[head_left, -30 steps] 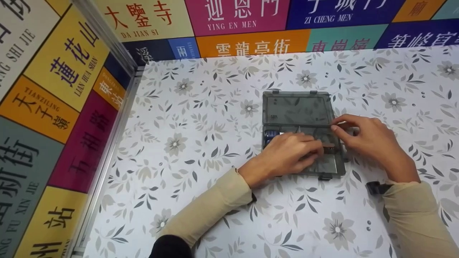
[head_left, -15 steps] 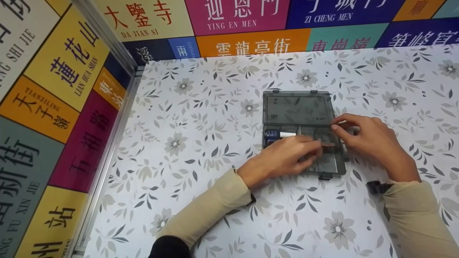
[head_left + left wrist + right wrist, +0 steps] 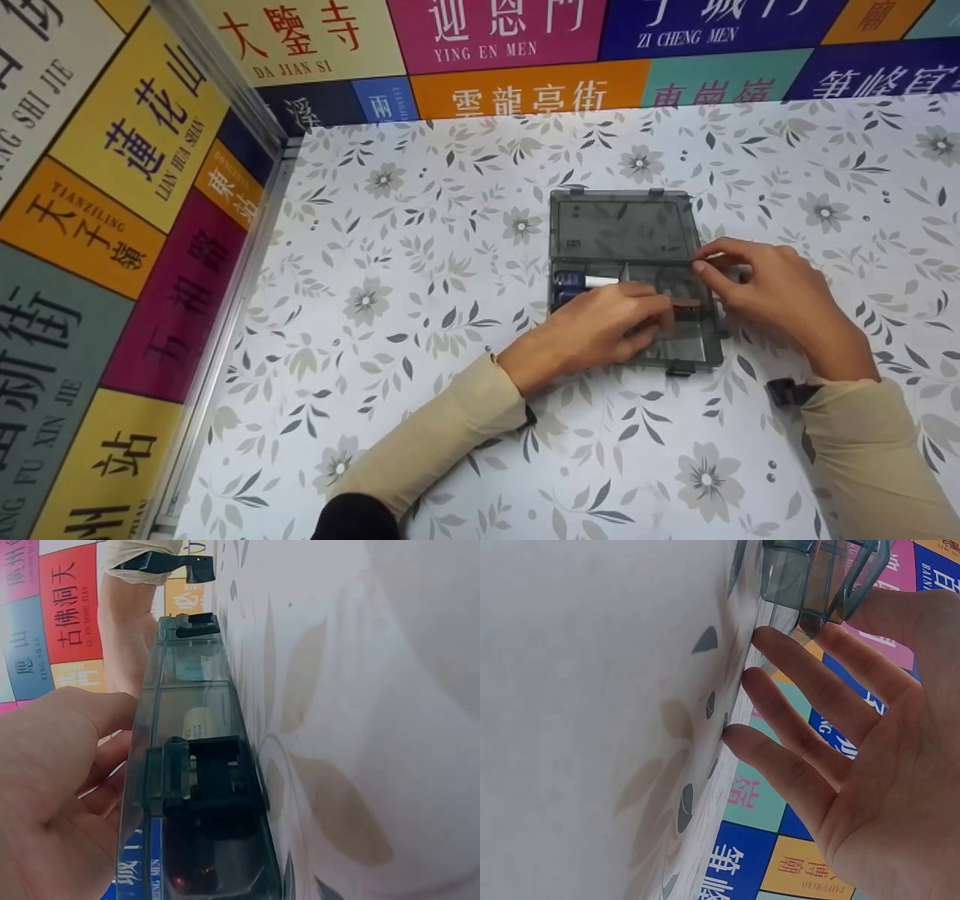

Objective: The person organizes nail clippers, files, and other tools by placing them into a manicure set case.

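Observation:
A smoky translucent compartment box [image 3: 622, 225] lies on the table with its lid folded back. My left hand [image 3: 600, 319] reaches in over the near side, fingers curled down into the compartments; I cannot tell whether they grip anything. Right by its fingertips shows a small brown strip [image 3: 686, 303]. Dark blue cylindrical pieces [image 3: 568, 283] with a white end [image 3: 601, 281] lie in the left compartment, partly hidden by that hand. Through the box wall, the left wrist view shows a pale cylinder [image 3: 199, 722]. My right hand [image 3: 780, 296] pinches the box's right rim; its other fingers [image 3: 795, 765] extend toward the table.
A floral-patterned cover [image 3: 450, 225] spans the table. Panels with coloured lettering [image 3: 510, 45] rise behind it and along the left side. Two latches [image 3: 217, 772] stick out from the box's front wall. Both forearms wear beige sleeves [image 3: 442, 427] with black straps.
My left hand has drawn back slightly to the left, uncovering more of the white end and the brown strip. The right hand and the box have stayed in place.

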`<state>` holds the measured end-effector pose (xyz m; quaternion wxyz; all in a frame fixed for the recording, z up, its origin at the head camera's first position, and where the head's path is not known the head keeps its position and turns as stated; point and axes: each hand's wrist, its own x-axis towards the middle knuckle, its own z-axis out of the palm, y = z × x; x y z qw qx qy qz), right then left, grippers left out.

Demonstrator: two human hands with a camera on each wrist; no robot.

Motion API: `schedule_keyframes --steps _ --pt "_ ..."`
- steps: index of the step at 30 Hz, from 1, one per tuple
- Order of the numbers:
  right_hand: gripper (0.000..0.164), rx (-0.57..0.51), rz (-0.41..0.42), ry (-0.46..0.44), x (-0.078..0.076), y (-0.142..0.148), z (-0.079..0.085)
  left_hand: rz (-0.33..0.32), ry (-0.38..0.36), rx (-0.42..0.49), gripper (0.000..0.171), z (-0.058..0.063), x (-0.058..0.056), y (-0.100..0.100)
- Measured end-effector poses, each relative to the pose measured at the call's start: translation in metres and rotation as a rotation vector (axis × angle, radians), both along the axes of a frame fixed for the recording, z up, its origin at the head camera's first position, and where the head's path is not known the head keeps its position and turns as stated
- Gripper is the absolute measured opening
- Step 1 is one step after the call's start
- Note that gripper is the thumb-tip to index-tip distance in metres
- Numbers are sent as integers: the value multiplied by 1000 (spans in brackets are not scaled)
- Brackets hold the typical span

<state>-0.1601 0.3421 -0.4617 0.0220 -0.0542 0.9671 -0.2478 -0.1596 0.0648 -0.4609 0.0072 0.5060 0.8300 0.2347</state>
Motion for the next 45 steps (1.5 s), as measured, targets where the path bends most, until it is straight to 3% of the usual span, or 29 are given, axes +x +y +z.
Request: schedule_keyframes --steps 8,19,31,35,45 --pt "36 12 3 3 0 -1 1 29 -12 92 15 3 -3 -14" --pt "35 7 -4 -5 0 -1 1 92 -70 191 15 6 -15 -39" --pt "36 5 -9 -30 -1 -1 3 189 -112 184 16 14 -27 -59" --pt "38 3 -11 -35 1 -1 4 243 -86 173 13 16 -33 -65" --pt "39 -18 -13 -50 3 -3 5 384 34 177 15 6 -49 -84"
